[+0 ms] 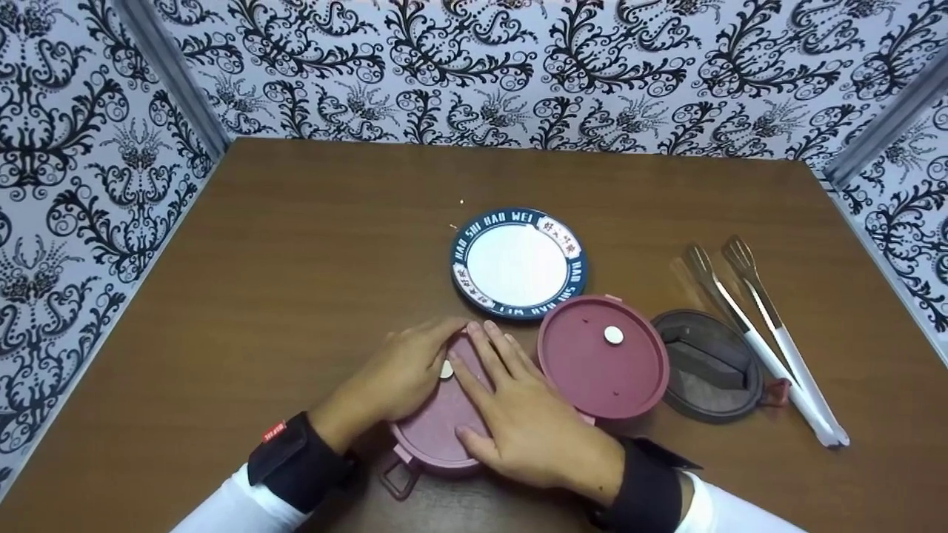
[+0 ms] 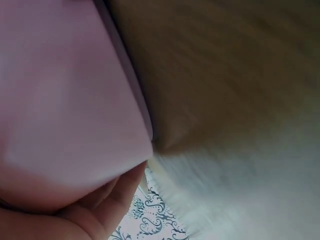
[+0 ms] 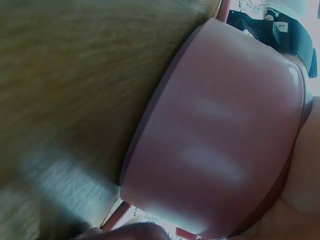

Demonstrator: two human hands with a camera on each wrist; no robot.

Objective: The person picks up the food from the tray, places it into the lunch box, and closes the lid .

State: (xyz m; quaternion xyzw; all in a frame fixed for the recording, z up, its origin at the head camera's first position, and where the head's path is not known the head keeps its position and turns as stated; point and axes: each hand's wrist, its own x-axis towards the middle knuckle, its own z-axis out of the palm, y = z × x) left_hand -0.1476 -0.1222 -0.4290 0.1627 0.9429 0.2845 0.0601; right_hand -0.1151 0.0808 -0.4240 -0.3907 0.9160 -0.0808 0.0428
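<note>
A round pink lidded container (image 1: 437,444) with a white dot on its lid and a loop handle at its near side stands at the table's front. My left hand (image 1: 407,374) grips its left and far side, thumb by the rim; the left wrist view shows fingers (image 2: 120,202) curled round the pink wall. My right hand (image 1: 529,422) lies flat on the lid with its fingers stretched forward. In the right wrist view, the container's smooth side (image 3: 215,130) fills the middle, and the right palm (image 3: 305,185) covers the lid edge.
Right of the container lies a round pink lid (image 1: 592,370) with a white dot. Beyond it are a dark translucent round piece (image 1: 678,396) with a reddish tab and white-handled metal tongs (image 1: 800,363). A blue-rimmed white plate (image 1: 518,266) sits behind. Patterned walls (image 1: 518,74) surround the table.
</note>
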